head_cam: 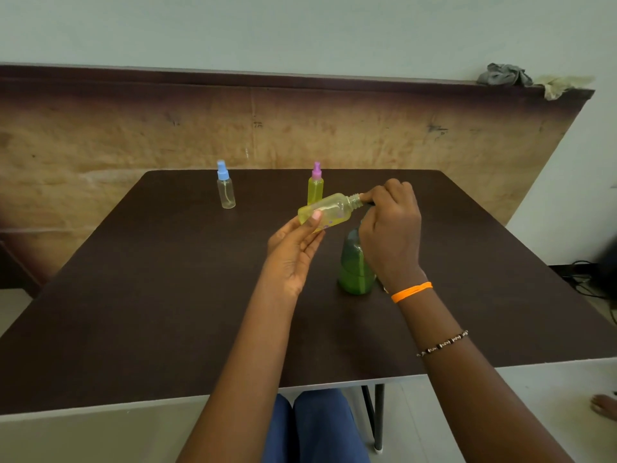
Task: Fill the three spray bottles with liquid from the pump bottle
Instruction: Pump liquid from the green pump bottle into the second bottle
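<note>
Blue-trousered knees (pixel 314 426) sit closest to us, tucked under the near edge of the dark brown table (pixel 167 312). From there our two forearms run up toward the table's centre. Our right wrist carries an orange band (pixel 411 291), with a beaded bracelet (pixel 442 344) lower on the forearm.

Our left hand (pixel 293 248) is at about 11 o'clock from the green pump bottle (pixel 355 265). Its fingers are curled around the base of an uncapped yellow spray bottle (pixel 329 210), thumb pressed on the front face. That bottle is held off the table, tilted nearly flat, its threaded neck pointing toward 3 o'clock.

Our right hand (pixel 390 228) is just over the pump bottle, fingers bunched down at the pump head, fingertips beside the yellow bottle's open neck. The pump head itself is hidden under the hand, so we cannot tell how tightly it is gripped. The pump bottle stands upright on the table, right of centre, green liquid showing in its lower half.

Farther off, at 12 o'clock, a second yellow spray bottle with a purple cap (pixel 316 185) stands upright. At 11 o'clock, well apart from it, stands a clear spray bottle with a blue cap (pixel 225 190). Behind the table is a worn brown panel (pixel 300 128); crumpled rags (pixel 507 75) lie on its top edge at 1 o'clock.
</note>
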`<state>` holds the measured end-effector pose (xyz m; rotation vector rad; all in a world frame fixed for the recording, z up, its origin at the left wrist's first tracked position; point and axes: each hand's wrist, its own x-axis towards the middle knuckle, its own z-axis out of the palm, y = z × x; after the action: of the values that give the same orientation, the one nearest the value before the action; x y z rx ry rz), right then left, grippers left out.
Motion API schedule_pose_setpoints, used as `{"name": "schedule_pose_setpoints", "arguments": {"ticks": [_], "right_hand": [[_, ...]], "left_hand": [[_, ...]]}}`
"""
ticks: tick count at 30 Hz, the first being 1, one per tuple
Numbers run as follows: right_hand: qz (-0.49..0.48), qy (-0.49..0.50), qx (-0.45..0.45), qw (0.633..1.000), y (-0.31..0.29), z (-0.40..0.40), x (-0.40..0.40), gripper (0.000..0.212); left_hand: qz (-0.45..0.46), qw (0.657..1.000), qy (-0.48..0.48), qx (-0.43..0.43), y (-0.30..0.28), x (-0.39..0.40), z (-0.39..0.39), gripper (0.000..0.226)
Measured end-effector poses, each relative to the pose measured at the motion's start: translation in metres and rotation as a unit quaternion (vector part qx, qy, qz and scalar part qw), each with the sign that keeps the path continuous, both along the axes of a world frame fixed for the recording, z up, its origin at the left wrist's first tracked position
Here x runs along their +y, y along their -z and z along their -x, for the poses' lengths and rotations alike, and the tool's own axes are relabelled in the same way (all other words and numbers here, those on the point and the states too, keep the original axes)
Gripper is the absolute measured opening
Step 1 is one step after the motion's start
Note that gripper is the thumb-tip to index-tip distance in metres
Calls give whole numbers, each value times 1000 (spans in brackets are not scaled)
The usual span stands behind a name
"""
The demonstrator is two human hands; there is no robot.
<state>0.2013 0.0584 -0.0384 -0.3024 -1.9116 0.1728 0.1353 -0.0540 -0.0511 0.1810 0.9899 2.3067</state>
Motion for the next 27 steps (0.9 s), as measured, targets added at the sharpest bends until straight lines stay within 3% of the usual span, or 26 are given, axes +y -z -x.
{"name": "schedule_pose_setpoints", "arguments": {"ticks": [7,15,23,27], "right_hand": [[-21,26,35,999,19,4,-1,28],[8,6,-1,1000,-3,-2,0,29],[-11,33,44,998,19,0,-2,28],[-11,35,14,999,10,-1,-3,28]], "left_hand": [[8,1000,-2,7,5,-1,4,12],[2,1000,-1,-1,0,0,1,14],[10,1000,-3,19,5,0,5,18],[-1,1000,-3,12,6,0,4,18]]}}
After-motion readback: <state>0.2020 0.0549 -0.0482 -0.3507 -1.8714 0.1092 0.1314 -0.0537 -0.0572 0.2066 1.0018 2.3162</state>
